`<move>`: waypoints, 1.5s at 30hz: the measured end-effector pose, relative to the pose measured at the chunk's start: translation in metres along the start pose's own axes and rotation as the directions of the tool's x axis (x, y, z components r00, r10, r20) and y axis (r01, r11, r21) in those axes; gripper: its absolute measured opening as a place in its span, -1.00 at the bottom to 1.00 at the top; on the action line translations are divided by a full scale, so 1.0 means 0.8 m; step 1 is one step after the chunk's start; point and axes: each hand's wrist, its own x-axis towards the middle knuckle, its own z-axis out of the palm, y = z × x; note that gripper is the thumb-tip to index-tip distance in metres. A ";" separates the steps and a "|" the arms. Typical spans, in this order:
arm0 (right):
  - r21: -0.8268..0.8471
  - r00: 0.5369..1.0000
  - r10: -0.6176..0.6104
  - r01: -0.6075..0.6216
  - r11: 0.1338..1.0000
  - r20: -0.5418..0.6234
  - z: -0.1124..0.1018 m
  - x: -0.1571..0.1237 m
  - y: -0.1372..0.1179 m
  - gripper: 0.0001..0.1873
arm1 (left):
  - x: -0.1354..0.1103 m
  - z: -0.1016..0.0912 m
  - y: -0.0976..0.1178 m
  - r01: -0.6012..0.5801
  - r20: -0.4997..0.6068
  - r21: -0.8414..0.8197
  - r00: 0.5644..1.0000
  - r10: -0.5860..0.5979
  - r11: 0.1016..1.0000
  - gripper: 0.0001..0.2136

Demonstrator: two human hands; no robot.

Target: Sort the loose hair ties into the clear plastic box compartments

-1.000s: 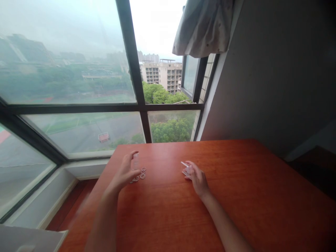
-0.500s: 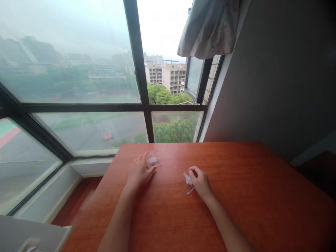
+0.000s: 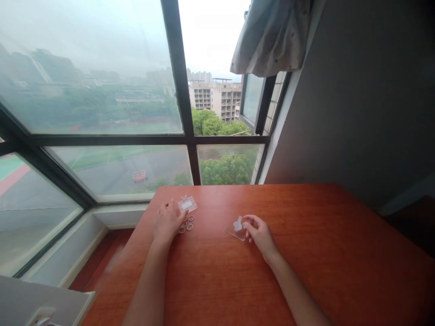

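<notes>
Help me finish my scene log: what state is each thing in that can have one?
Left hand: fingers apart, beside the left clear piece; contact unclear.
Right hand: thumb and fingers closed at the edge of the right clear piece.
Rings: loosely clustered on the table, near the left thumb.
Window sash: open.
Curtain: bunched, hanging.

On my end, I have the table (image 3: 210, 276) across the bottom of the frame, the window (image 3: 91, 104) behind it at upper left, the wall (image 3: 356, 113) at right. Left of centre, rings (image 3: 189, 227) lie before one plate (image 3: 190, 206), both just right of the left hand (image 3: 167, 220); mid-frame, a second plate (image 3: 237, 230) sits left of the right hand (image 3: 260, 233)
</notes>
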 end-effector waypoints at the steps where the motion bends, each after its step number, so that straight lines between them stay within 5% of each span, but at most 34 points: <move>1: 0.047 1.000 0.019 -0.019 0.999 -0.004 0.001 -0.001 -0.002 -0.64 | 0.000 -0.004 -0.001 0.019 -0.010 0.005 1.000 -0.019 1.000 -0.41; 4: 0.131 0.998 0.068 -0.067 0.989 0.002 0.003 -0.004 -0.008 -0.66 | -0.004 -0.021 -0.002 0.059 0.039 0.015 0.997 -0.059 0.998 -0.50; 8: 0.148 0.994 0.103 -0.106 0.983 0.031 0.003 -0.007 -0.013 -0.69 | -0.014 -0.040 0.002 -0.044 0.313 -0.089 0.947 0.070 0.995 -0.68; 15: 0.126 0.994 0.074 -0.084 0.989 0.078 0.010 -0.012 -0.012 -0.64 | -0.017 -0.020 0.004 -0.193 0.406 -0.233 0.871 0.276 0.953 -0.82; 22: 0.170 0.996 0.019 -0.034 0.985 0.091 0.021 -0.020 -0.019 -0.63 | -0.013 -0.022 0.004 -0.172 0.279 -0.402 0.913 0.299 0.900 -0.76; 28: 0.192 0.995 0.030 -0.048 0.980 0.094 0.021 -0.019 -0.017 -0.60 | -0.005 -0.027 0.000 -0.190 0.116 -0.293 0.966 0.232 0.937 -0.77; 32: 0.205 0.995 0.027 -0.047 0.978 0.096 0.021 -0.018 -0.016 -0.61 | -0.008 -0.026 0.015 -0.246 0.028 -0.331 0.962 0.270 0.911 -0.78; 34: 0.218 0.995 0.035 -0.055 0.974 0.096 0.022 -0.019 -0.016 -0.61 | -0.018 -0.023 0.034 -0.259 0.081 -0.429 0.943 0.323 0.865 -0.80; 37: 0.251 0.994 0.060 -0.081 0.964 0.088 0.024 -0.020 -0.017 -0.58 | -0.040 -0.015 0.071 -0.291 0.205 -0.592 0.848 0.489 0.752 -0.74; 40: 0.286 0.995 0.065 -0.084 0.955 0.073 0.027 -0.021 -0.019 -0.56 | -0.063 -0.007 0.105 -0.377 0.180 -0.652 0.766 0.618 0.657 -0.75; 45: 0.329 0.992 0.037 -0.075 0.941 0.119 0.030 -0.022 -0.017 -0.52 | -0.073 -0.001 0.127 -0.469 0.156 -0.577 0.740 0.654 0.668 -0.90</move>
